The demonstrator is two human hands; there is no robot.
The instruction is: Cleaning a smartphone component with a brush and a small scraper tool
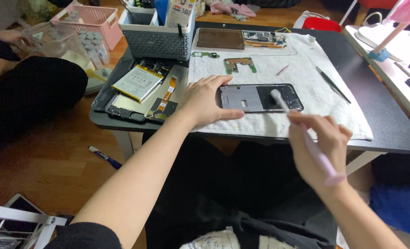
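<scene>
Left hand (pixel 205 102) lies flat, fingers spread, pinning the left end of the phone frame (pixel 259 97) to the white towel (pixel 306 78); it presses, it does not grasp. Right hand (pixel 322 147) is closed around a pink brush (pixel 306 138), whose white tip rests on the frame's right half.

Risk, as I judge it: a hard stroke could push the frame from under the palm, since towel cloth slides easily. The tweezers (pixel 332 84) and loose green circuit boards (pixel 240 64) just beyond could be swept off.

Surface: black table (pixel 389 124), towel across its middle. A battery (pixel 137 82) lies at left, a grey basket (pixel 158 37) at far left. Wooden floor; another person sits at left.
</scene>
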